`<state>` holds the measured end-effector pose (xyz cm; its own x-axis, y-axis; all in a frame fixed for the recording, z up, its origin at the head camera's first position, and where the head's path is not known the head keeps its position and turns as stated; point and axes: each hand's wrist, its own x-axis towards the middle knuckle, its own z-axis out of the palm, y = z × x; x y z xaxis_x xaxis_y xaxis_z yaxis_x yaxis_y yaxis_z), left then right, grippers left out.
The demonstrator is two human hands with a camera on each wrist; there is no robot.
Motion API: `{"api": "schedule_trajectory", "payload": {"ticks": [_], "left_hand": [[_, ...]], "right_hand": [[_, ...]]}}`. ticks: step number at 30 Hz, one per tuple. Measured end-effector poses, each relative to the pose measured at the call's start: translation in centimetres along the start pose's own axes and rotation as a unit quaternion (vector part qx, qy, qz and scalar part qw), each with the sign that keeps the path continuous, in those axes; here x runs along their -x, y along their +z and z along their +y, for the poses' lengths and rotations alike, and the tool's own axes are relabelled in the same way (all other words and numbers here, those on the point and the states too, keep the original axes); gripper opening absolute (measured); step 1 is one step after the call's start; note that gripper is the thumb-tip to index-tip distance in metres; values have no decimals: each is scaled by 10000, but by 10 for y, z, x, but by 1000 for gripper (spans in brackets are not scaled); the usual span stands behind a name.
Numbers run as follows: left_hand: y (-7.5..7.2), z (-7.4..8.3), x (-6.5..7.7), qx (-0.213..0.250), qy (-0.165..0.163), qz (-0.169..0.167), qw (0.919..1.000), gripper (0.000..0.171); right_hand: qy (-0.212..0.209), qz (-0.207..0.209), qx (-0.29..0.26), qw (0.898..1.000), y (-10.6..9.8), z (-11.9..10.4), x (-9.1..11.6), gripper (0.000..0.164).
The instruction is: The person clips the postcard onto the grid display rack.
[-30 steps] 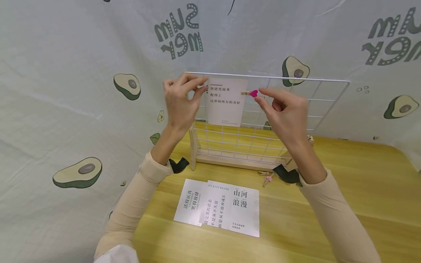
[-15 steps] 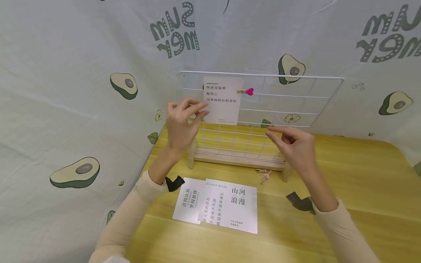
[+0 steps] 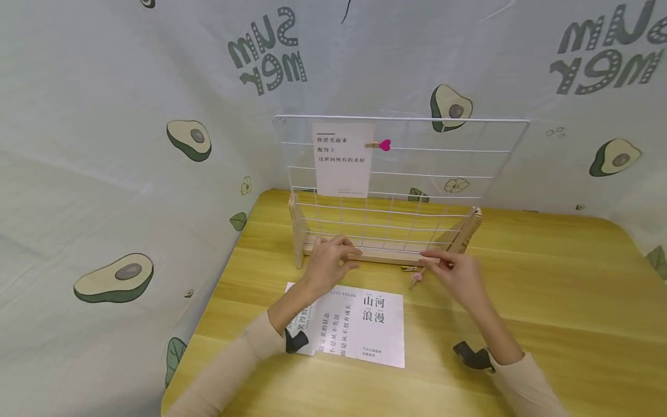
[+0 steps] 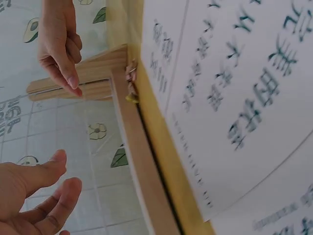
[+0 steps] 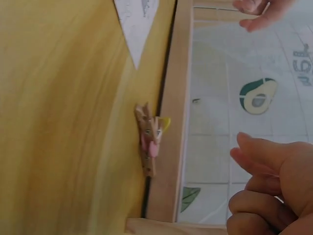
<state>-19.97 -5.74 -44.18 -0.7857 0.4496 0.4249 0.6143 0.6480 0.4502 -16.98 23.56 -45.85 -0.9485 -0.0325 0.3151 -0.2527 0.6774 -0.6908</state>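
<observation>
A white card with printed characters hangs on the white wire grid, held at its right edge by a wooden clothespin with a pink heart. My left hand is low in front of the grid's wooden base, its fingers apart and nothing between them, above the printed cards on the table. To the right, my right hand hovers beside small clothespins that lie against the base. Its thumb and forefinger are close together, the other fingers loosely bent, and it holds nothing.
The grid stands in wooden end supports on the yellow wood-grain table. Behind and to the left hangs a pale cloth printed with avocados. Several cards overlap at the front of the base.
Both hands have come down from the card and its heart clothespin to the base. The left hand has let go of the card's left edge. The card stays hanging on the grid.
</observation>
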Motion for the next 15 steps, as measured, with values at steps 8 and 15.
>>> {"api": "schedule_trajectory", "payload": {"ticks": [8,15], "left_hand": [[38,-6,12,-58,-704,-1525,9858,40],[48,-3,17,-64,-876,-2091,9740,47]], "right_hand": [[239,-652,406,9968,16,26,8,21],[451,-518,578,9960,25,32,11,23]]}}
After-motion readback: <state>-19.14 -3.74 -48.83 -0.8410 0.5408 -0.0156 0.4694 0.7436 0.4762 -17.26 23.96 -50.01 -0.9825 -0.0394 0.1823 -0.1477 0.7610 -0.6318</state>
